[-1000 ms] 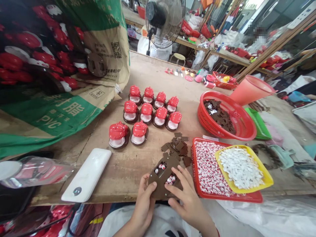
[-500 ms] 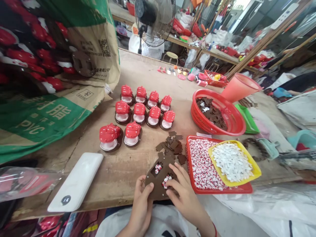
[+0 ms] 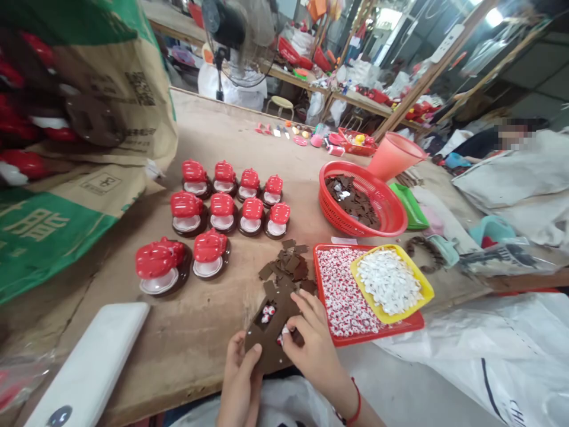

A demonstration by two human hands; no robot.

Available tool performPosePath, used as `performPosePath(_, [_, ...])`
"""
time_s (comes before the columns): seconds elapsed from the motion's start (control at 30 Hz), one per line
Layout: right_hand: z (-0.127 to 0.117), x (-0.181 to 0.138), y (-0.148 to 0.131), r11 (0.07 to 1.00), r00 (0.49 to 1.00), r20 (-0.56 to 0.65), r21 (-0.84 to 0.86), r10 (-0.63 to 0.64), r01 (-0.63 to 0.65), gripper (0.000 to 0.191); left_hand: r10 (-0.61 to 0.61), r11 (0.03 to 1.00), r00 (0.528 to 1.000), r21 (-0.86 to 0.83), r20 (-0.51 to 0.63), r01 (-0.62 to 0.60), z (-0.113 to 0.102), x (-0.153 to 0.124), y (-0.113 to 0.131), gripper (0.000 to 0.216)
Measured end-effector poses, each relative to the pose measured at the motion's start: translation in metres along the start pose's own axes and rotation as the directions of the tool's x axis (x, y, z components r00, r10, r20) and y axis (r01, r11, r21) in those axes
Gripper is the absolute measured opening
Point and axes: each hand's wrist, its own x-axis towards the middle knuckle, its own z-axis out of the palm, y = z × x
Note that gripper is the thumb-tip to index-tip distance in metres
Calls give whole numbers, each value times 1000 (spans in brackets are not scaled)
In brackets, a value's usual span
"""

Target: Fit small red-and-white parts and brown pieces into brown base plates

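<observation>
My left hand [image 3: 240,370] grips a brown plastic base [image 3: 267,351] by its left edge, thumb on top. The base is tilted over the table's front edge and has two recessed openings. Small red-and-white beads [image 3: 268,314] sit in the left opening. My right hand [image 3: 313,344] is over the right opening, thumb and index finger pinched together among the beads there; the fingers mostly hide that opening. A pile of flat brown plastic pieces [image 3: 288,265] lies just beyond the base.
Red toys with open mouths [image 3: 208,252] stand in rows to the left. At right are a red tray [image 3: 319,284] of beads, a yellow tray [image 3: 427,289] of white pieces and a red basket [image 3: 397,220]. A white power bank-like slab [image 3: 95,362] and a big sack [image 3: 146,136] are at left.
The view has shifted, so the table things appear farther left. My right thumb and index finger have closed into a pinch over the right opening. The base stays in my left hand.
</observation>
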Motion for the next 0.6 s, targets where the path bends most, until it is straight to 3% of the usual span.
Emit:
performPosePath(0.1, [-11, 0, 22, 995, 984, -145, -7, 100, -102, 10, -3, 1000, 1000, 9, 2, 3, -4, 9, 3, 36])
performPosePath(0.2, [-22, -6, 64, 969, 931, -322, -118, 171, -219, 12, -42, 999, 999, -22, -6, 42, -8, 18, 10, 36])
performPosePath(0.27, [-29, -10, 96, 943, 919, -353, -208, 176, -260, 11, -69, 997, 998, -45, -11, 68, -10, 22, 15, 33])
performPosePath(0.43, [-46, -4, 154, 834, 918, -289, -404, 273, -375, 26, -50, 999, 999, -15, -11, 50, -11, 24, 21, 27])
performPosePath(0.6, [-58, 19, 175, 788, 932, -93, -509, 349, -346, 20, -25, 1000, 1000, -13, 16, 25, -9, 19, 18, 31])
